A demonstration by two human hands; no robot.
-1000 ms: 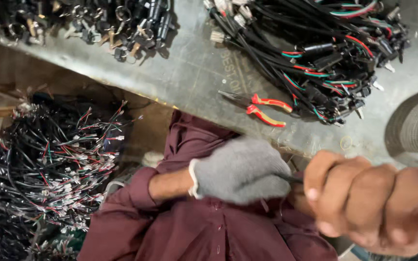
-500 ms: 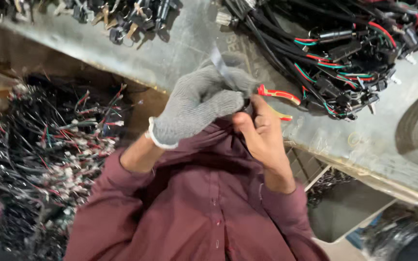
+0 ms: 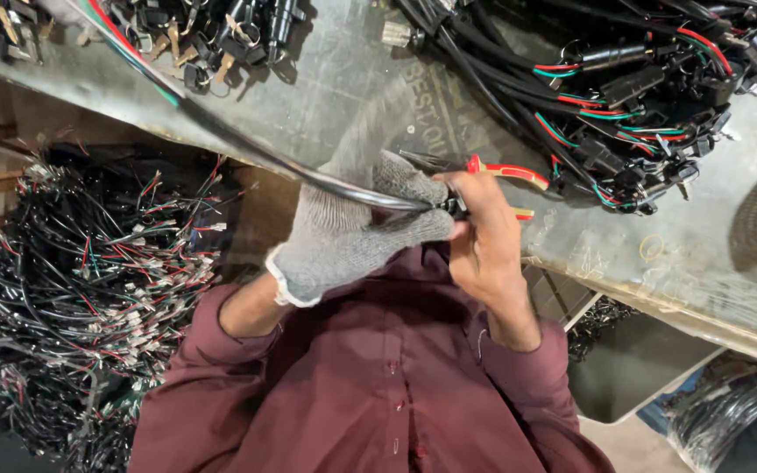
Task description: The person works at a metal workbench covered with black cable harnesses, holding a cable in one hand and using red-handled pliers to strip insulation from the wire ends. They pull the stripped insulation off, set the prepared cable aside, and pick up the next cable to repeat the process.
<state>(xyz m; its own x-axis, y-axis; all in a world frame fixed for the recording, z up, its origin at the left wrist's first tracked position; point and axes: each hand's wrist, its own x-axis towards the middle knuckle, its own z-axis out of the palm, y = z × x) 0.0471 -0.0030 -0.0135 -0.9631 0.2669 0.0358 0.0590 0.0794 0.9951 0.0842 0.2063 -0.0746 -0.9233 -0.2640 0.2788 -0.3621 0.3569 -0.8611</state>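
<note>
Nearest to you is your own maroon shirt (image 3: 378, 385), filling the lower middle of the view, with both sleeves running up toward your hands.

Your left hand (image 3: 357, 232), in a grey knit glove, is curled shut around a black sheathed cable (image 3: 308, 175) at the middle of the view. The cable runs from that grip out toward 10 o'clock, crossing the counter's edge, with red and green strands showing along its far stretch. Your right hand (image 3: 479, 236), bare, sits just beside the gloved one at 3 o'clock of it, fingers pinched together on the cable's end where the two hands meet; what exactly lies under the fingertips is too small to tell.

Just past your right hand, red-handled pliers (image 3: 505, 175) lie on the grey metal counter (image 3: 343, 96), partly hidden by your knuckles.

Below the counter at 9 o'clock hangs a thick mass of loose wire harnesses (image 3: 89, 280), black with red, green and white leads.

Farther out, at 1 o'clock, a big bundle of black cables (image 3: 606, 79) with connectors rests on the counter. At 11 o'clock lies a heap of keys and black connectors (image 3: 212, 35).
</note>
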